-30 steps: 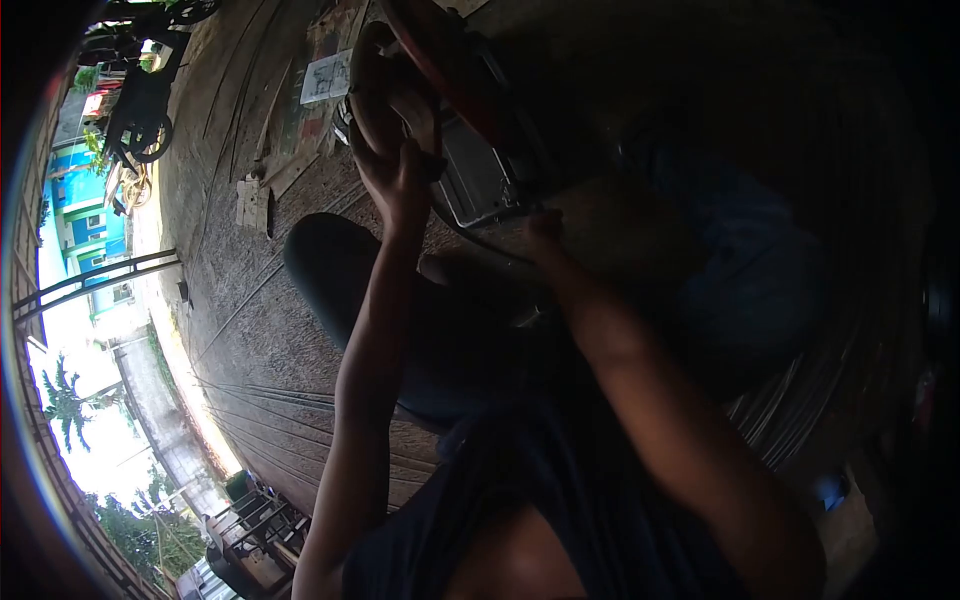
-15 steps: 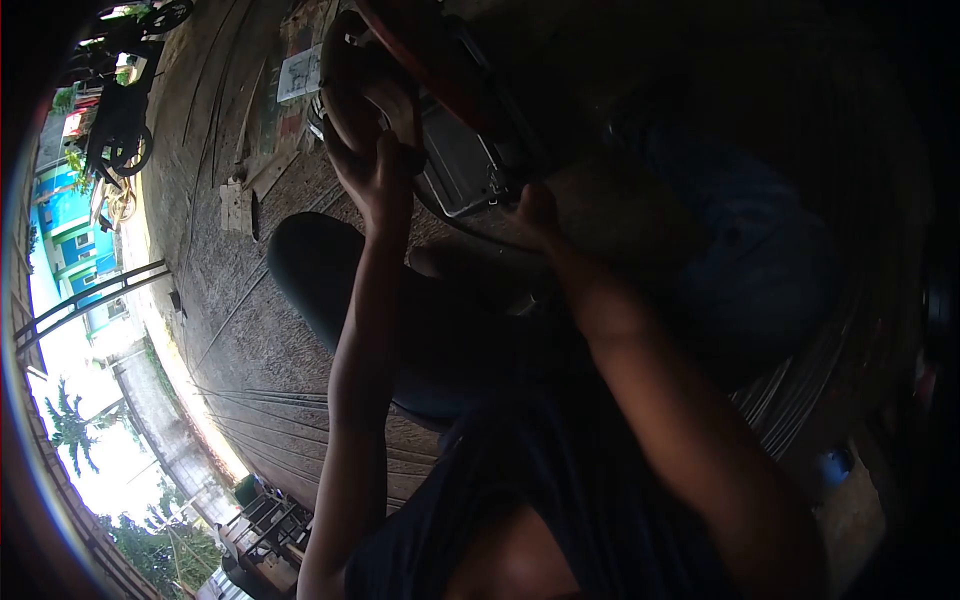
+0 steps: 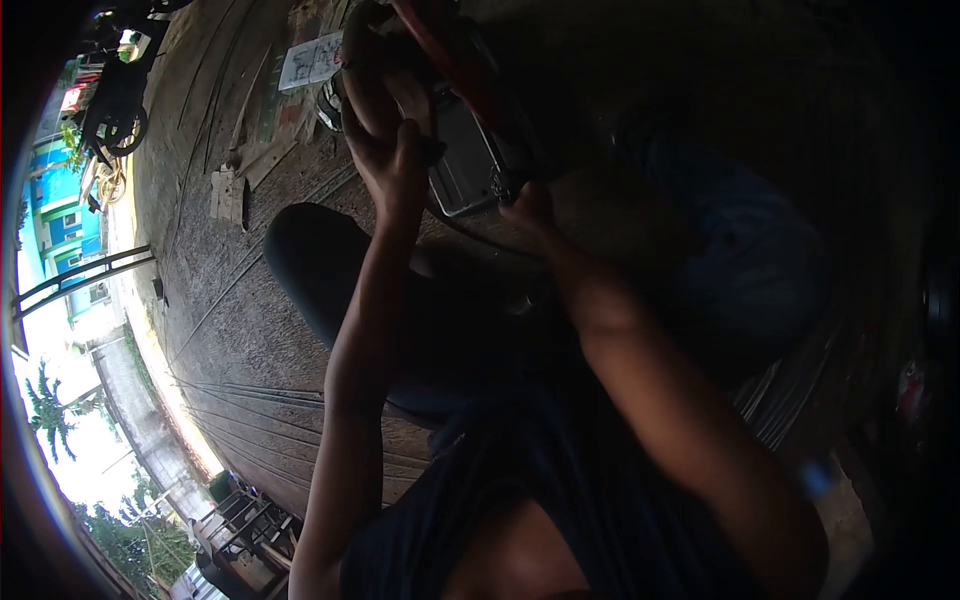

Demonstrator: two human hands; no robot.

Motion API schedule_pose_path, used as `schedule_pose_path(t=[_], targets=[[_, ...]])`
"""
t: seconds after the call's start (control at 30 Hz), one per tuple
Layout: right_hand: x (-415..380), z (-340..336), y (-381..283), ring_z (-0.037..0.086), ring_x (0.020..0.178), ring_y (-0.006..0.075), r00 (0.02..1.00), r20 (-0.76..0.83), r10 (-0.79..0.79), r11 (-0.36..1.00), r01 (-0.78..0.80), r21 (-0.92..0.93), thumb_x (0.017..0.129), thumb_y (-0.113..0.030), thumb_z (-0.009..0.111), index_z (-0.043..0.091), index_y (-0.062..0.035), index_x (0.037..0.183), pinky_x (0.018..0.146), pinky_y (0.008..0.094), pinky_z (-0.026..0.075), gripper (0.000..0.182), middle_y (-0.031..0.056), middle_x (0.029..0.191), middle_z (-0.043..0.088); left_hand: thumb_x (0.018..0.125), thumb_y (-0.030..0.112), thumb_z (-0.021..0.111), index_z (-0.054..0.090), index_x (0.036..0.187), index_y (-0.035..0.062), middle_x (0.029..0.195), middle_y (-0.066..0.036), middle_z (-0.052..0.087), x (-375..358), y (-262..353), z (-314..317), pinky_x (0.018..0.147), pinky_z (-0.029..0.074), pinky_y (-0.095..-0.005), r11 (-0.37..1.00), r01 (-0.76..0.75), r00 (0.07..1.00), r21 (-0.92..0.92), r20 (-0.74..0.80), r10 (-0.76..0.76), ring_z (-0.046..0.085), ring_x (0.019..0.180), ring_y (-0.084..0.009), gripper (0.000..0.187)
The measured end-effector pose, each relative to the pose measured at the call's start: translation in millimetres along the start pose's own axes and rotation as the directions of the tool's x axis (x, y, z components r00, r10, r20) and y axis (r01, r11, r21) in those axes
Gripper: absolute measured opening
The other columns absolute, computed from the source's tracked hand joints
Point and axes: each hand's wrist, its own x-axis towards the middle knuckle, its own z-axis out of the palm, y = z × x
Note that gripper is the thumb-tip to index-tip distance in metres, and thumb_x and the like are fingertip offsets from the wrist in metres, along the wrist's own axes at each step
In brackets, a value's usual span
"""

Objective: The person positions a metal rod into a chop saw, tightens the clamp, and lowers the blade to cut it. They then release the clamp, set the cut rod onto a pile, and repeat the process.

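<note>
A dark machine with a curved grey housing (image 3: pixel 372 98) and a flat metal base plate (image 3: pixel 465 165) is at the top centre. My left hand (image 3: pixel 392 165) is wrapped round the housing, with the thumb against it. At the lower corner of the base, my right hand (image 3: pixel 530 207) has its fingers closed at a small dark fitting (image 3: pixel 502 183); shadow hides most of the fingers. A long reddish-brown piece (image 3: pixel 440 50) slants across the top of the machine. A dark cable (image 3: pixel 480 238) curves below the base.
Someone's leg in blue jeans (image 3: pixel 740 240) is to the right in shadow. On the floor lie a printed sheet (image 3: pixel 312 62), a wood scrap (image 3: pixel 229 196) and long thin rods (image 3: pixel 250 395). A motorcycle (image 3: pixel 120 110) stands at the upper left, and a metal frame (image 3: pixel 245 515) at the lower left.
The machine and my left hand appear slightly farther right in view. My right hand has shifted slightly at the base corner. The whole background has shifted a little with the camera.
</note>
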Motion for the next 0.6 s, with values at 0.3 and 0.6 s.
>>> schedule_pose_path(t=[0.3,0.6], targets=[[-1,0,-3,0.068,0.092,0.0365,0.996,-0.09,0.011,0.978,0.009,0.209,0.062,-0.035,0.079,0.069,0.0009,0.083,0.081,0.0439,0.055,0.043,0.0231,0.092,0.07,0.081,0.009,0.058,0.044,0.129,-0.0028,0.094,-0.01,0.059,-9,9,4,0.062,0.051,-0.029,0.952,0.171,0.981,-0.254,-0.049,-0.19,0.062,0.071,-0.0152,0.051],[-4,-6,4,0.068,0.094,0.036,1.0,-0.014,0.02,0.993,-0.019,0.117,0.063,-0.032,0.079,0.068,0.0004,0.09,0.082,0.0422,0.055,0.044,0.0219,0.094,0.069,0.088,0.012,0.058,0.053,0.112,-0.0006,0.085,-0.004,0.057,-5,18,-4,0.065,0.045,-0.0249,0.864,0.377,0.924,-0.335,0.064,-0.378,0.057,0.073,-0.0107,0.027]])
